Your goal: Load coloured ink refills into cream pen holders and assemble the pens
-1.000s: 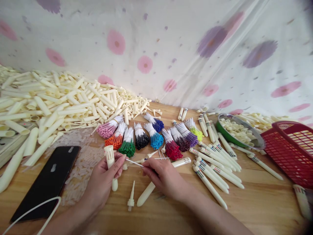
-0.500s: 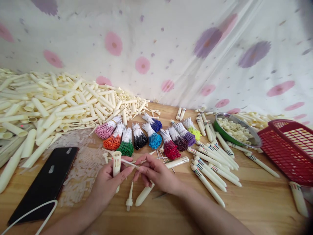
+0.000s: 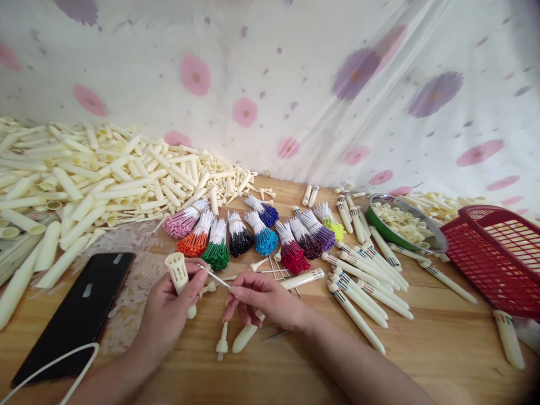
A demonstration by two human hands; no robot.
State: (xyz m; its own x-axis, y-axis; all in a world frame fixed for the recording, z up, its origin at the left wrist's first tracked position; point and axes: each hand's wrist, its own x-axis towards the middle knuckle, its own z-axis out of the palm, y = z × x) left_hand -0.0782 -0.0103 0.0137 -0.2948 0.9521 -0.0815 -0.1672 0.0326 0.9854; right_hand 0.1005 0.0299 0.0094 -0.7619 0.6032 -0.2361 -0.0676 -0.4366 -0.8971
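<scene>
My left hand point(image 3: 169, 309) is closed around a cream slotted pen tube point(image 3: 177, 269), its open, slotted end tilted up. A thin white pen refill point(image 3: 214, 274) spans the gap between my hands. One end is at my left thumb and forefinger; my right hand point(image 3: 265, 298) pinches the other. Below the right fingers is a cream stemmed piece point(image 3: 222, 341) with a clear tip; whether they touch it I cannot tell. A cream pen barrel point(image 3: 248, 334) lies partly beneath the right hand. Beyond stand bundled refills with coloured ends, among them green point(image 3: 216, 253) and red point(image 3: 293, 256).
A heap of cream tubes point(image 3: 84, 174) fills the left back. A black phone point(image 3: 80, 309) with a white cable lies left, beside scattered clear sleeves point(image 3: 139, 281). Multicolour pens point(image 3: 358, 315) lie right, near a green-sided bowl point(image 3: 390, 233) and a red basket point(image 3: 485, 264).
My left hand has moved left with the slotted tube, which now leans left. More of the white refill shows between my hands. The right hand has barely shifted.
</scene>
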